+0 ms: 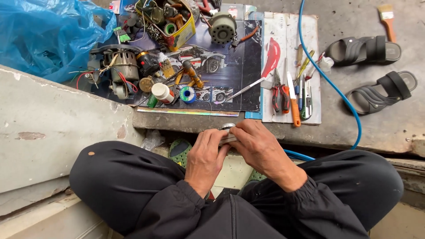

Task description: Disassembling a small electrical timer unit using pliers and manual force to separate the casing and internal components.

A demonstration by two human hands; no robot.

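Head view: sitting cross-legged in dark trousers; gripping a small silvery metal part (227,128) between both hands above the lap, at the concrete ledge (186,120); left hand (207,152) pinching its near end, fingers closed together; right hand (259,146) wrapping over it, fingers curled tight; lying beyond on a printed poster sheet (230,84): red-handled pliers (280,95), orange-handled screwdriver (294,104), stripped grey electric motor (119,66); trailing alongside, a blue hose (336,90); resting apart, black sandals (380,90).

Soft even daylight, sharp, edge-warped
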